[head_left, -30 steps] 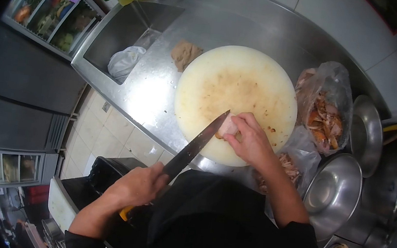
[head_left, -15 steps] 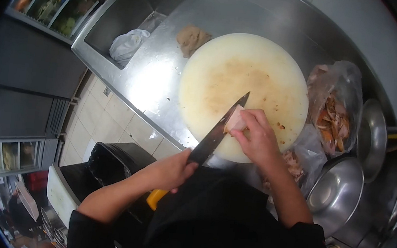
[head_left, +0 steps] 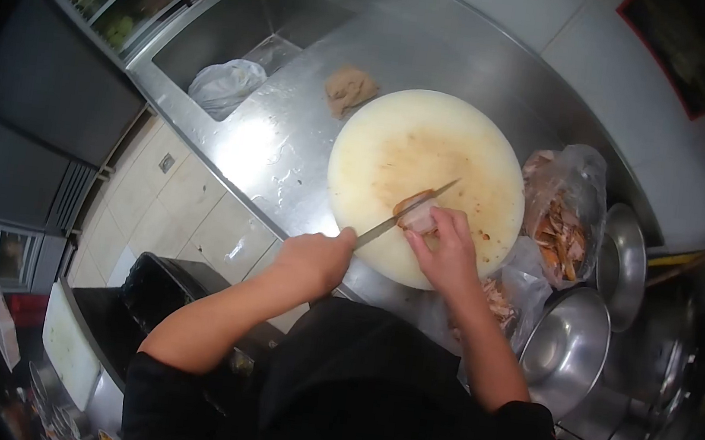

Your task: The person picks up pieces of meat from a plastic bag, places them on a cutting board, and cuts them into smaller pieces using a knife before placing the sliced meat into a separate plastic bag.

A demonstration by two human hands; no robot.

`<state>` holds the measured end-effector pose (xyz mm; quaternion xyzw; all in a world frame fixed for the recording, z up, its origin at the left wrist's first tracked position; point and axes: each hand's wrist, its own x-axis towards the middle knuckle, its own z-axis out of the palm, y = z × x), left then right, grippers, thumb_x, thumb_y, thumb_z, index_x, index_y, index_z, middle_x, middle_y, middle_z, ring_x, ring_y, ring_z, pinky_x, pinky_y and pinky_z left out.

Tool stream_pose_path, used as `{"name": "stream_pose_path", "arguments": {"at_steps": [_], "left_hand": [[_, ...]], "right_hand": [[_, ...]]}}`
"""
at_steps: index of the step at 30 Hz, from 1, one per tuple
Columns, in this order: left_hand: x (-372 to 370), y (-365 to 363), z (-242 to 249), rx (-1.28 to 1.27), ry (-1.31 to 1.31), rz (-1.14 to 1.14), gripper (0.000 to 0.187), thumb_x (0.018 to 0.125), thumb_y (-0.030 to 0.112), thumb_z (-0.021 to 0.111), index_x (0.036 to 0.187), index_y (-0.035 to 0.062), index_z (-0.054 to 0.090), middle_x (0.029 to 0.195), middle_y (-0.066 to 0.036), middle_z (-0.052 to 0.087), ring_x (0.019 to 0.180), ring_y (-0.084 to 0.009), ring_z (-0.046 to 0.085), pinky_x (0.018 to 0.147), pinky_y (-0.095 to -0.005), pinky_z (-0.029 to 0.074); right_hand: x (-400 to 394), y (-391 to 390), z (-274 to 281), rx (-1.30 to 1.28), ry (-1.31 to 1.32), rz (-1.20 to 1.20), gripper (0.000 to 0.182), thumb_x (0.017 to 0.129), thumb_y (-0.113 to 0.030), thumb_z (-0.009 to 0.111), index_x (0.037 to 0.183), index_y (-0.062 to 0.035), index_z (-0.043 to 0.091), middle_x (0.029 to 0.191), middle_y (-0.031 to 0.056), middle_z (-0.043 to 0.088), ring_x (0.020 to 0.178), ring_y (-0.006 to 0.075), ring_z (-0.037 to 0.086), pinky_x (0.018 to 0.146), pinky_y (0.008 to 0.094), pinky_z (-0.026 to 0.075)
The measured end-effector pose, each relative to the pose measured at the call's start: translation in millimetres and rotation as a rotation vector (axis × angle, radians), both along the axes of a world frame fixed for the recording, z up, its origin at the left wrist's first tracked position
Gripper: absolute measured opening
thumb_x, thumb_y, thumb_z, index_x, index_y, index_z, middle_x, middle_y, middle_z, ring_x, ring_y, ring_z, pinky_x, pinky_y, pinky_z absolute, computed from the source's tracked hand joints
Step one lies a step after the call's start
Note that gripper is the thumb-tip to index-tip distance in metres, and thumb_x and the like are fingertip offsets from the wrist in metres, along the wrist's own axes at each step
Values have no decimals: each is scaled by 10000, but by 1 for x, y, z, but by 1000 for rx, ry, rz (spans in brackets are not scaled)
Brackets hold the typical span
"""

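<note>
My left hand (head_left: 315, 261) is wrapped round the handle of a long kitchen knife (head_left: 379, 228), its blade pointing up and right across a round white cutting board (head_left: 368, 157). The blade lies across a small piece of meat (head_left: 419, 219), pale pink with a browned edge. From the right side, my right hand (head_left: 448, 250) pinches this meat between thumb and fingers close beside the blade. The knife's handle is hidden inside my left fist. Brown stains and small crumbs mark the board's surface.
Right of the board are a plastic bag of meat strips (head_left: 562, 231), another bag (head_left: 504, 302) and metal bowls (head_left: 565, 353). A crumpled brown cloth (head_left: 350, 91) lies behind the board. The sink at left holds a white plastic bag (head_left: 227, 86). A black bin (head_left: 158, 285) stands below the counter edge.
The knife has turned from showing its flat side to nearly edge-on and moved across the meat. My left hand has rolled over with it. The whole view has shifted a little.
</note>
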<state>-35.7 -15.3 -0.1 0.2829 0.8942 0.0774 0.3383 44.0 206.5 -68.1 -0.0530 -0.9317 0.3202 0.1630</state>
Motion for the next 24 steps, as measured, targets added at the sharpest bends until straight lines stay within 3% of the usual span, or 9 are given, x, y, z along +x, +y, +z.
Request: {"name": "stream_pose_path", "arguments": {"at_steps": [4, 7, 10, 13, 16, 21, 24], "left_hand": [[9, -42, 5, -22, -78, -1, 248, 1018, 251, 481, 1133, 39, 538, 920, -238, 716, 899, -456, 695, 812, -581, 532], [7, -35, 15, -80, 27, -23, 215, 1001, 206, 499, 1142, 52, 550, 916, -225, 709, 873, -437, 704, 766, -550, 549], [-15, -25, -17, 69, 371, -85, 206, 1030, 274, 500, 1086, 83, 553, 816, -206, 696, 791, -431, 696, 698, -536, 548], [-23, -23, -12, 68, 471, -46, 188, 1020, 272, 519, 1071, 96, 562, 790, -168, 691, 776, -391, 708, 677, -493, 560], [-18, -34, 4, 140, 364, 77, 229, 1006, 290, 574, 1076, 75, 547, 823, -184, 710, 798, -408, 701, 682, -510, 543], [-3, -48, -9, 270, 81, 345, 312, 1016, 304, 546, 1137, 18, 513, 953, -319, 691, 912, -522, 650, 825, -564, 513], [2, -39, -22, 187, -42, 424, 337, 1016, 300, 550, 1125, -15, 501, 977, -335, 688, 952, -543, 634, 864, -575, 499]], "right_hand": [[-1, 2, -3, -30, -9, -18, 500, 815, -210, 824, 1214, 15, 624, 1196, 194, 598, 1087, 384, 622, 939, 417, 524], [2, 4, -3, -42, 34, -22, 439, 821, -163, 827, 1179, 23, 654, 1171, 163, 635, 975, 299, 672, 853, 363, 562], [2, 8, -2, -94, -46, -3, 427, 833, -204, 807, 1176, -3, 653, 1190, 178, 610, 1083, 363, 630, 934, 409, 526], [1, 9, 2, -93, -49, 36, 394, 840, -186, 793, 1171, -18, 660, 1189, 169, 613, 1091, 361, 631, 932, 408, 527], [-8, 21, 0, -71, -114, -5, 348, 871, -95, 744, 1195, -1, 662, 1179, 153, 636, 981, 309, 666, 858, 366, 559], [-57, 33, -12, 163, 175, -17, 353, 876, -64, 678, 1226, -27, 661, 1176, 162, 630, 1123, 381, 585, 998, 443, 483], [-88, 39, -6, 121, -126, -1, 318, 866, -124, 705, 1172, -40, 688, 1200, 177, 633, 1125, 385, 577, 982, 458, 479]]}}
